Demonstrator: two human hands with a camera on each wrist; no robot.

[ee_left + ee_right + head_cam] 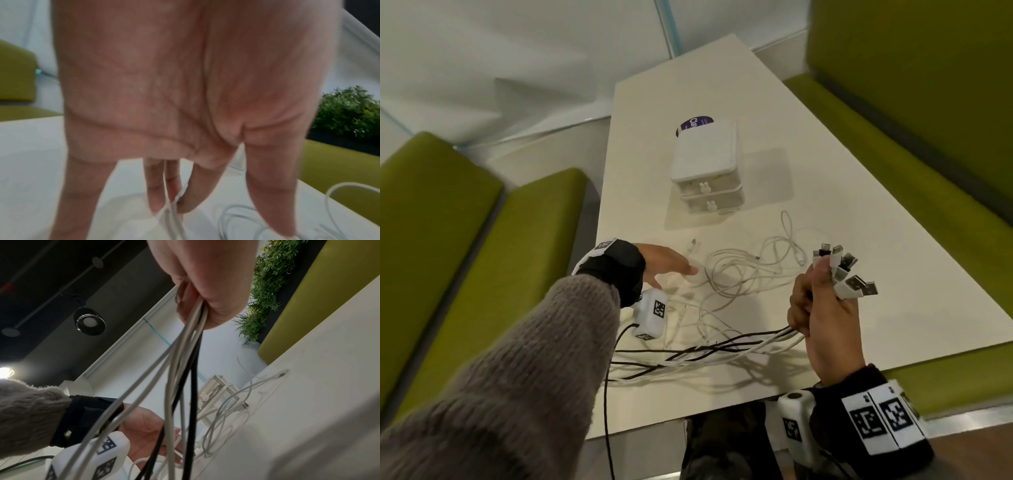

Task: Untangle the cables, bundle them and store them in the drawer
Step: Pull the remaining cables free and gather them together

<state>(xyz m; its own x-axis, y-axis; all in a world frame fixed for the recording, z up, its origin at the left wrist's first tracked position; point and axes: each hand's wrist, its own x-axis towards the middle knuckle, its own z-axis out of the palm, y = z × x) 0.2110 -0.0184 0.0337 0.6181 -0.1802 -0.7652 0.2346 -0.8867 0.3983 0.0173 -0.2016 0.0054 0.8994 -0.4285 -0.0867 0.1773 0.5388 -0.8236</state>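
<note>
My right hand (816,298) is raised over the table's near right and grips a bunch of cable ends; their USB plugs (844,274) fan out above its fingers. From that fist, white and black cables (185,361) trail left across the table (698,353). My left hand (681,270) reaches over the loose white cables (750,270). Its fingers (156,191) are straight and spread, and a white cable (171,216) runs between two of them. The white two-drawer unit (707,164) stands farther back, both drawers closed.
Green bench seats (482,267) flank the cream table (859,212) on both sides. A round purple-labelled object (693,125) lies behind the drawer unit. A black wire (606,411) hangs off the table's near edge. Green plants (347,112) stand beyond the right bench.
</note>
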